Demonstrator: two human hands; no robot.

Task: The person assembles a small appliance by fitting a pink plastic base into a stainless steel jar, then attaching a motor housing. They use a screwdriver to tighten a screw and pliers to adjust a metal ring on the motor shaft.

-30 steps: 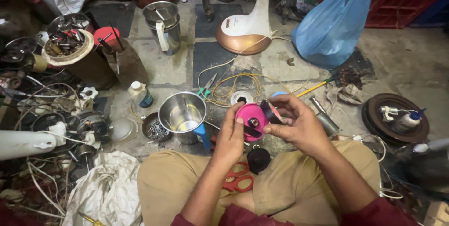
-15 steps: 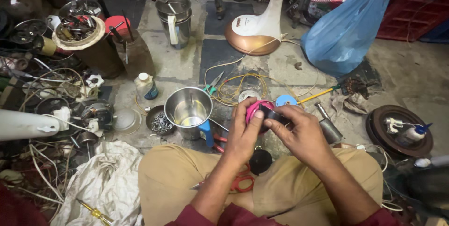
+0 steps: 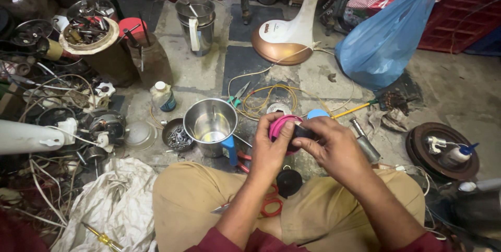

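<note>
Both hands meet above the lap, over the concrete floor point(image 3: 198, 69). The left hand point(image 3: 271, 147) is curled closed around a round pink plastic part point(image 3: 279, 127), thumb across its face, while the right hand point(image 3: 334, 147) pinches a small dark piece point(image 3: 302, 131) against that part's edge, fingers bent tight. Just left of the hands stands a shiny steel cup with a blue handle point(image 3: 211, 124), and beside it a small dish of screws point(image 3: 177, 137). Beyond them lie coiled yellow wire point(image 3: 266, 98) and a copper-and-white appliance base point(image 3: 284, 35). A blue plastic bag point(image 3: 389, 40) sits well apart at the upper right. Red-handled scissors point(image 3: 269, 205) and a black round knob point(image 3: 288, 181) rest on the lap beneath the wrists.
</note>
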